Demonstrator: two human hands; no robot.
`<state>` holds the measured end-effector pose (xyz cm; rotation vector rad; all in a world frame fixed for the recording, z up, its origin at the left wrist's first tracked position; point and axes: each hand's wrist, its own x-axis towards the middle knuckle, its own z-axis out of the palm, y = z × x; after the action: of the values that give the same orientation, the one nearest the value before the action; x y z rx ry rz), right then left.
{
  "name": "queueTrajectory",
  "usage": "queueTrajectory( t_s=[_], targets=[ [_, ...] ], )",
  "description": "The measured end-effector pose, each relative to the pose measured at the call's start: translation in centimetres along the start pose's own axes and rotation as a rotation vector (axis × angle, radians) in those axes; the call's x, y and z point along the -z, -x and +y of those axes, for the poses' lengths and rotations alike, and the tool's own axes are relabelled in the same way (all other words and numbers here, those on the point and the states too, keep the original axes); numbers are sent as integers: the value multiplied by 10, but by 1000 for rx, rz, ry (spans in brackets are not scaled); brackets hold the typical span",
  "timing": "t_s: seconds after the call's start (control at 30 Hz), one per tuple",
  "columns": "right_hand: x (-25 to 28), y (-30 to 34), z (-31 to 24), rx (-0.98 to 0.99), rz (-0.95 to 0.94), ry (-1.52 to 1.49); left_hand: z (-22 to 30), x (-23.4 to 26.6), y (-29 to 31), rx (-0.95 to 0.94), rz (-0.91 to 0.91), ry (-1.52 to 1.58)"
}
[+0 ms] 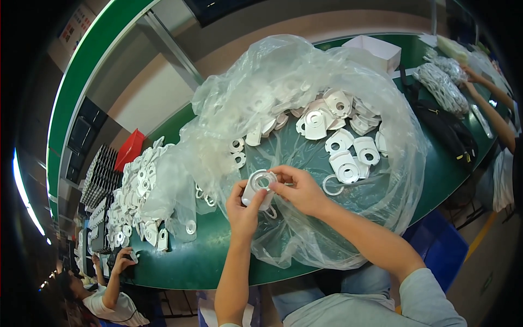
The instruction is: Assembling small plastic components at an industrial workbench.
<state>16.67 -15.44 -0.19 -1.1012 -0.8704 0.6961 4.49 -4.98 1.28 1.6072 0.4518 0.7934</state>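
Note:
A white plastic housing part (pixel 254 189) with a round ring opening is held between both hands over the clear plastic bag. My left hand (pixel 243 210) grips its lower left side, thumb across the front. With fingers closed on the ring's right edge, my right hand (pixel 297 188) holds the same part. Just under it a loose white ring (pixel 271 212) shows partly. Beyond my hands, many similar white parts (pixel 316 122) lie heaped in the open clear bag (pixel 376 212). Another white ring (pixel 333 185) lies on the bag, right of my right hand.
A large pile of white parts (pixel 143 182) covers the green table (pixel 210 256) on the left, near a red bin (pixel 129 148) and stacked trays (pixel 99 173). A co-worker (pixel 111 300) sits at the left. Back right are a pale box (pixel 376 52), a black bag (pixel 447 128) and another person's arms (pixel 493 95).

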Motion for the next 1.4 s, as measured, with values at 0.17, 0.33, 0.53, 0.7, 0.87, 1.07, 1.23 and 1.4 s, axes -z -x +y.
queueTrajectory(
  t_s=[0.17,0.33,0.53,0.7,0.87,1.07,1.23,1.4],
  targets=[
    [12,-8,7,-55,43,17,-3,7,-7,-46,-5,-43],
    [26,-13,7,-147,166,-326,6,27,-6,-124,-310,-645],
    [28,-12,-1,-330,147,-317,3,22,-5,-25,-349,-648],
    [27,-12,-5,-415,111,-398,11,39,-11,155,-11,-270],
    [20,-5,-5,-389,-159,-132,9,31,-10,105,78,-46],
    [15,-3,3,-394,-260,-120,10,16,-5,87,72,-91],
    [15,-3,-4,-398,-287,-77,9,17,-4,82,95,-141],
    [17,-3,1,-370,-270,-78,5,15,-5,92,74,-142]
  ],
)
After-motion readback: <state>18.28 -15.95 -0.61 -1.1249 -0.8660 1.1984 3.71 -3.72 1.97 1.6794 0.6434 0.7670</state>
